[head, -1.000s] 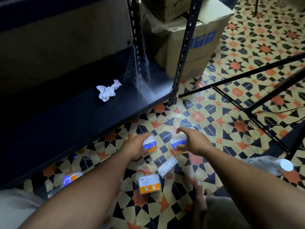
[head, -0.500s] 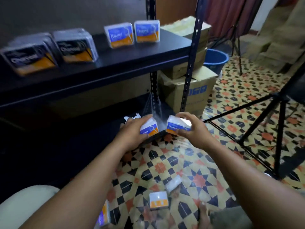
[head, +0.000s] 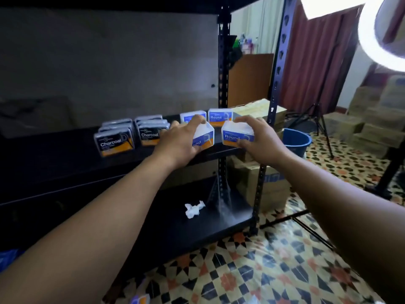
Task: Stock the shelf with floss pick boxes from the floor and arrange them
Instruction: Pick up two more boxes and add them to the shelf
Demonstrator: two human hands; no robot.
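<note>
The fingers [head: 198, 119] of the left hand [head: 177, 142] curl over the top of the left box [head: 205, 139], a white floss pick box with a blue and orange label. They grip it tilted at the front edge of the middle shelf [head: 65, 156]. The fingers [head: 246, 120] of the right hand [head: 259, 140] wrap round the right box [head: 237, 133], which is of the same kind, its "Round" label facing the camera. It is held close beside the first at the shelf's right end. Whether either box touches the shelf cannot be told.

Behind them, at the back of this black shelf, two more Round boxes [head: 220, 117] stand side by side. To their left sit two rows of dark Charcoal boxes [head: 114, 143], lined up front to back. The bottom shelf [head: 166, 238], also black, carries a crumpled white paper [head: 194, 208] near the back post [head: 223, 84]. A plain grey wall [head: 109, 62] lies behind the rack.

To the right of the rack, cardboard cartons [head: 263, 185] are stacked on the floor [head: 274, 270], which is tiled in black, orange and cream stars. A blue bucket [head: 297, 140] stands just past them. Further back a tripod [head: 315, 115] stands before a dark red curtain [head: 317, 62], and more cartons [head: 377, 121] are piled at the far right. A glowing ring light [head: 370, 44] fills the top right corner.
</note>
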